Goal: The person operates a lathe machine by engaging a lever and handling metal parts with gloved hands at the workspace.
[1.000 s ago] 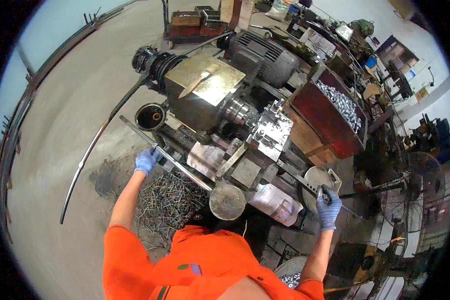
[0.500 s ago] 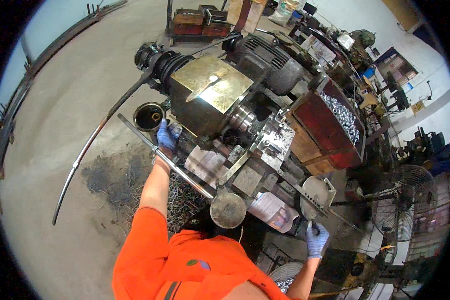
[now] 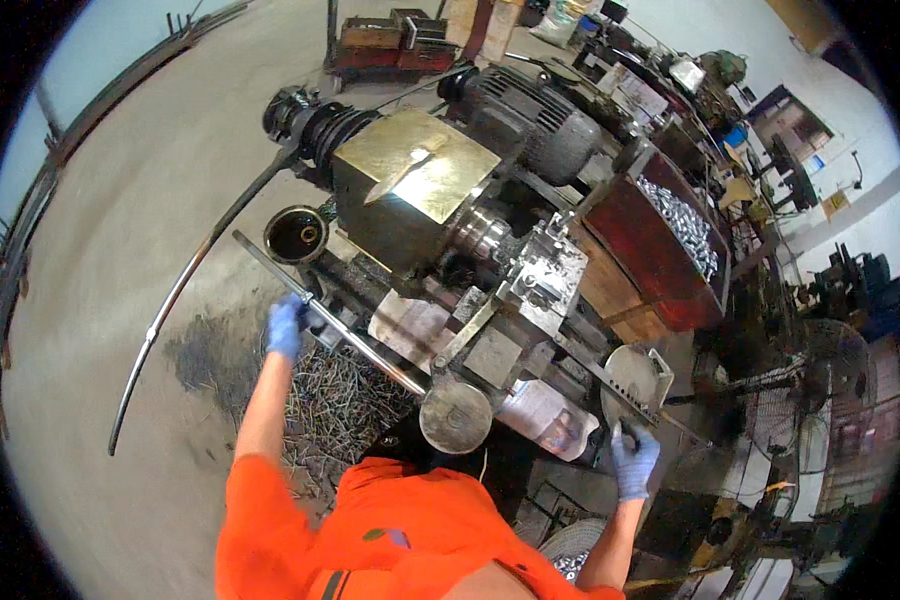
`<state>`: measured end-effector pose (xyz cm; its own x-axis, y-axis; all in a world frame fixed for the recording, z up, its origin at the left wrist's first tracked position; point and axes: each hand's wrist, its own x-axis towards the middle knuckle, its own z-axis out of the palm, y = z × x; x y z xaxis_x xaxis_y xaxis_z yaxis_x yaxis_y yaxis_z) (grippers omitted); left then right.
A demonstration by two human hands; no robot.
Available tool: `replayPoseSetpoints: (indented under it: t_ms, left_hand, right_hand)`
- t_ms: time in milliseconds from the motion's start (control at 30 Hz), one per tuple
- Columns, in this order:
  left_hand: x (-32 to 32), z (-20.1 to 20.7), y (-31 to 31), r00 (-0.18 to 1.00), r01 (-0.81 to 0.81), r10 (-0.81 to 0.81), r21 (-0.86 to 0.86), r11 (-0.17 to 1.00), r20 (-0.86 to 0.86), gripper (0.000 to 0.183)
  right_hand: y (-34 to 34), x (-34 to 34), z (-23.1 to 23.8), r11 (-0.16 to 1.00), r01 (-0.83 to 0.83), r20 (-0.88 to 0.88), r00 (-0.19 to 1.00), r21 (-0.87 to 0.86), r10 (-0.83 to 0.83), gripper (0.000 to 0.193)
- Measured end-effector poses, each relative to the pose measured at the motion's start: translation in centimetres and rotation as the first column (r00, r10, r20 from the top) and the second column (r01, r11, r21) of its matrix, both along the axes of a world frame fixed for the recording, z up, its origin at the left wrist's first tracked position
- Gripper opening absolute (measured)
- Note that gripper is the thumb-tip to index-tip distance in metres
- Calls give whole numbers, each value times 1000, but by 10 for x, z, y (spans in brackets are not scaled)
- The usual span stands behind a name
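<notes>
A machine with a brass-coloured top cover (image 3: pixel 410 165) and a bright spindle (image 3: pixel 482 233) stands before me. My left hand (image 3: pixel 285 327), in a blue glove, is by the long metal bar (image 3: pixel 370 352) on the near side. Its fingers are blurred and partly behind the bar, so I cannot make out their grip or any contact. My right hand (image 3: pixel 634 462), gloved too, has its thumb and fingers curled at the lower edge of a round grey handwheel (image 3: pixel 630 380). What lies between those fingers is too small to name. A round metal knob (image 3: pixel 456 415) sits between my hands.
A red bin (image 3: pixel 660 240) of small metal parts stands behind right. Metal shavings (image 3: pixel 335 405) heap on the floor at left. A long curved rod (image 3: pixel 175 290) juts out left. A fan (image 3: pixel 805 390) is at far right; a bowl of parts (image 3: pixel 570 550) sits beside my right forearm.
My left hand has left the round cup-like housing at the machine's left end and moved down and left, beside the bar. My right hand has stayed near the handwheel, shifting slightly upward.
</notes>
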<state>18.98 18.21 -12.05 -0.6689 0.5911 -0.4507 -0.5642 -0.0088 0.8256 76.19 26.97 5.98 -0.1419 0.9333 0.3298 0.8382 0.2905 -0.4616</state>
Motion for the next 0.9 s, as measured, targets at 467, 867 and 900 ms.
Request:
replayPoseSetpoints:
  t_ms: [467, 867, 900]
  left_hand:
    - [-98, 140, -154, 159, -495, -614, -601, 627, -773, 36]
    - [-65, 127, -189, 536, -466, -544, -764, 446, -645, 66]
    - [-49, 136, -182, 551, -456, -525, -761, 461, -649, 67]
  right_hand:
    - [78, -200, 85, 762, -604, 97, 794, 234, 600, 22]
    - [126, -310, 59, 823, -517, 511, 654, -236, 557, 60]
    - [125, -311, 64, 821, -475, 501, 652, -316, 570, 57]
